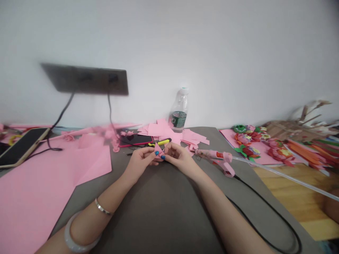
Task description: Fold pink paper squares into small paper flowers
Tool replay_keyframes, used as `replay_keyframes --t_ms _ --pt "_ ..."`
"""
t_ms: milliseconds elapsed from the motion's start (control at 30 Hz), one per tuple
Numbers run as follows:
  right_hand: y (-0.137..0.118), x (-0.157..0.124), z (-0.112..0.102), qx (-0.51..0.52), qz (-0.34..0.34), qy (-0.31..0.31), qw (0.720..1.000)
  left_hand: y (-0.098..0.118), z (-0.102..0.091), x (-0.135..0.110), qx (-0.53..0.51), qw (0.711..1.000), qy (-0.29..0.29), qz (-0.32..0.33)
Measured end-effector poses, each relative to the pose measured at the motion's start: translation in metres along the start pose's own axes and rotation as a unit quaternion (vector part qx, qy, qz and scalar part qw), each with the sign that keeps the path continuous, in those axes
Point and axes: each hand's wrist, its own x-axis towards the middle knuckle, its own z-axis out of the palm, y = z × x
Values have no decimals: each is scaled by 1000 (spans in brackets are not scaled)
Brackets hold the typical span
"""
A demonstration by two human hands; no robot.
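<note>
Between my two hands is a small folded piece of pink paper (159, 149), its pointed tip sticking up. My left hand (141, 160) pinches it from the left, thumb on its face. From the right, my right hand (178, 158) grips it too, with its thumb close to the left one. Just behind the hands lie a yellow utility knife (161, 142) and a phone with a red edge (136, 140). Cut pink paper pieces (159, 129) are heaped beyond them. My fingers hide the lower part of the folded paper.
A plastic bottle (180, 109) stands against the wall. Right of my hands lies a pink glue gun (215, 157) with a clear glue stick and black cable. Large pink sheets (47, 190) and a tablet (22, 146) are at left; paper flowers (249, 151) sit at right.
</note>
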Motion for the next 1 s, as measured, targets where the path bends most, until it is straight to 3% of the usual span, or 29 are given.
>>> replay_keyframes --t_ms 533,700,833,1000 --pt "-6 1 -3 16 7 0 1000 1 1 -1 1 1000 -9 -6" --pt "-5 2 -1 33 3 22 999 3 1 -2 28 999 -33 -23" --pt "-3 2 0 44 13 -2 999 6 5 -4 41 997 -52 -48" --pt "-5 1 -1 66 12 10 998 6 7 -4 3 998 -48 -27"
